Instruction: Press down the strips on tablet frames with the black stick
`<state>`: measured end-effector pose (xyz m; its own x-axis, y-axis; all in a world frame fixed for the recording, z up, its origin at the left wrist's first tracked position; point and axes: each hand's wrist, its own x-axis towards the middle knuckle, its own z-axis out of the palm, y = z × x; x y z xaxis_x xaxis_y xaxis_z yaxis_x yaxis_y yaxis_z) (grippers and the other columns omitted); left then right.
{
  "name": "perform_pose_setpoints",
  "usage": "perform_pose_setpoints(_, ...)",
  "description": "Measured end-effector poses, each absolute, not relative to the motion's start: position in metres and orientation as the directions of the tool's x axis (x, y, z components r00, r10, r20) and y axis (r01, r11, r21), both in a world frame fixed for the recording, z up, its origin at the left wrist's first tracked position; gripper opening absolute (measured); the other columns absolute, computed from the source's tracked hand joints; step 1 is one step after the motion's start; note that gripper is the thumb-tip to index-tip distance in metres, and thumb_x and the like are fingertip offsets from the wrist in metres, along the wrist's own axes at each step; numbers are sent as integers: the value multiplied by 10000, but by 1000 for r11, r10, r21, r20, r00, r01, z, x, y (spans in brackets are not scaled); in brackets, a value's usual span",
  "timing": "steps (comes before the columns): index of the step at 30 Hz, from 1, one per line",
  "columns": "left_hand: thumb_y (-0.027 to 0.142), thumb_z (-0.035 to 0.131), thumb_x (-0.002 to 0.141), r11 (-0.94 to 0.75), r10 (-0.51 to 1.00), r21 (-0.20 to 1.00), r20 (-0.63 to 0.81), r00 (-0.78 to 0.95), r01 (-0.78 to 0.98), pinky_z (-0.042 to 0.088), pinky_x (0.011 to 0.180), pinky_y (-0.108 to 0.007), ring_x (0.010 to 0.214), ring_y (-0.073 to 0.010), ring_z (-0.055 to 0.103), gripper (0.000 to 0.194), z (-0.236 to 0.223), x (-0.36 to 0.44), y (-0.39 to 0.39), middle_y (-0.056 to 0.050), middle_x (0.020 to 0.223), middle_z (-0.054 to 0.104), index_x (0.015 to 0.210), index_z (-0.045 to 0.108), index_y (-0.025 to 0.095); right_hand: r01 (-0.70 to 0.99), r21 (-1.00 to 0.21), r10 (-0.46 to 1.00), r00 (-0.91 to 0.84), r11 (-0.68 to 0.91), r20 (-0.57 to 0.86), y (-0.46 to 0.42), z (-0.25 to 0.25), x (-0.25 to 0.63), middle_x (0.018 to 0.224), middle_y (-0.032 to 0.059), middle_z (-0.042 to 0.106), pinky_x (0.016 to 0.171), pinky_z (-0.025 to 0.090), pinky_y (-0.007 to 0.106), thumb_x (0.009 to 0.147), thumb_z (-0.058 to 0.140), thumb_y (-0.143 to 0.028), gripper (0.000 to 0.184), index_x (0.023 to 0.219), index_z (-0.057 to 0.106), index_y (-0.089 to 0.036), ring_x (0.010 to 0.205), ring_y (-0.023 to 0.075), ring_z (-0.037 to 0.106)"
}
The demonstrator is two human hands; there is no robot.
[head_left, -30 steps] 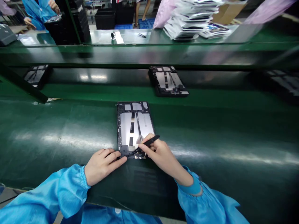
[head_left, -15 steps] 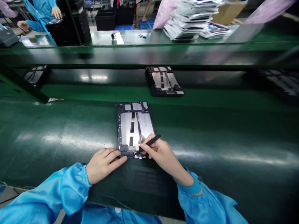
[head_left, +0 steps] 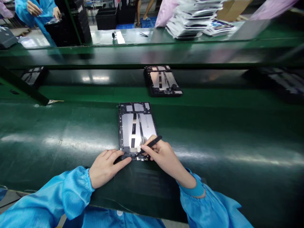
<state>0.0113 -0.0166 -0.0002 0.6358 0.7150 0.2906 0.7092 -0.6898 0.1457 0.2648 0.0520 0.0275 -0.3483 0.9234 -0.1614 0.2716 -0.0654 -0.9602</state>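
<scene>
An opened tablet (head_left: 127,126) lies on the green bench in front of me, its silvery inside facing up with a dark ribbon cable running down it. My left hand (head_left: 106,164) rests at its lower left corner, fingers stretched and apart, touching the frame's edge. Black tweezers (head_left: 154,142) are pinched in my right hand (head_left: 163,155). They slant down to the left, with the tip at the tablet's bottom strip, left of some small shiny parts. My fingers hide a piece of the lower right side.
Beyond it, another opened tablet (head_left: 163,81) rides in a black tray on a belt, with more trays at far left and right. A green post (head_left: 26,87) slants at left. Stacked white packets (head_left: 190,19) and a co-worker's hands (head_left: 34,9) are across the bench.
The tablet on the belt has shifted slightly left. My tweezers' tip has moved a little left, and my left thumb a little right. A co-worker's hand at the back has risen.
</scene>
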Motion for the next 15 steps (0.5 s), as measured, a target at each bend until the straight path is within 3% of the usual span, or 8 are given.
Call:
perform_pose_setpoints(4,133,484,972,-701,703,139,297,646,699,488,922,-370,1152,-240,520,394,2,13,-16,-98,1306,545,1356,518,216,287,-956,924,-349,-57,-159,52,29,264,676,8,630,501,510,267,901,639,-410,239,795,548,-217,644,219,673)
perform_pose_setpoints(15,156,521,940,-650,745,45,238,623,759,512,843,-391,1050,-270,541,440,9,33,-18,-117,1217,547,1368,503,256,236,-969,938,-313,-74,-148,52,33,261,641,3,603,485,510,266,888,650,-468,300,770,523,-223,572,194,630)
